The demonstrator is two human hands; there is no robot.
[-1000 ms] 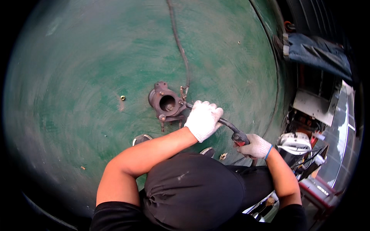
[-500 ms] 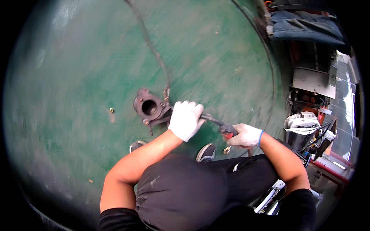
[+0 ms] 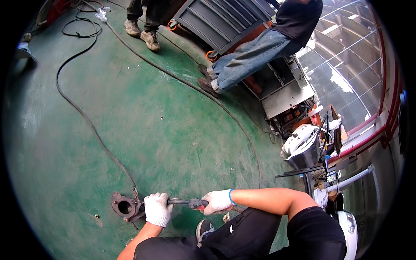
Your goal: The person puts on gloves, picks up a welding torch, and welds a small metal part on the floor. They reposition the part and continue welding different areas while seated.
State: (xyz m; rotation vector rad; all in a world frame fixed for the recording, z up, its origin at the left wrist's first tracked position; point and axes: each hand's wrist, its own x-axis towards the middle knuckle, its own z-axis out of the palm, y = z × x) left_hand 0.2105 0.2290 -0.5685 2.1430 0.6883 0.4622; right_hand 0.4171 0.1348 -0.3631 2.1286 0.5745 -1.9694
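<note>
Both my hands wear white work gloves. My left hand [image 3: 157, 209] grips the dark front end of a long tool [image 3: 184, 202], right beside a rusty metal flange with a round hole [image 3: 123, 206] lying on the green floor. My right hand [image 3: 217, 201] is closed on the tool's rear handle, which has a red part. The tool lies nearly level between my hands, its tip hidden behind the left glove. A black cable [image 3: 93, 132] runs from the flange area away across the floor. My knees and black trousers [image 3: 260, 236] fill the lower edge.
Two other people stand at the far side: one pair of shoes [image 3: 141, 32] at top, one person in jeans [image 3: 247, 58] leaning by a grey cabinet [image 3: 221, 19]. Machines and a white helmet-like object [image 3: 301, 141] crowd the right. A small bolt [image 3: 96, 216] lies left of the flange.
The view has tilted up, so hands and flange now sit low in the picture and the standing people show. Both hands keep their grip on the tool by the flange.
</note>
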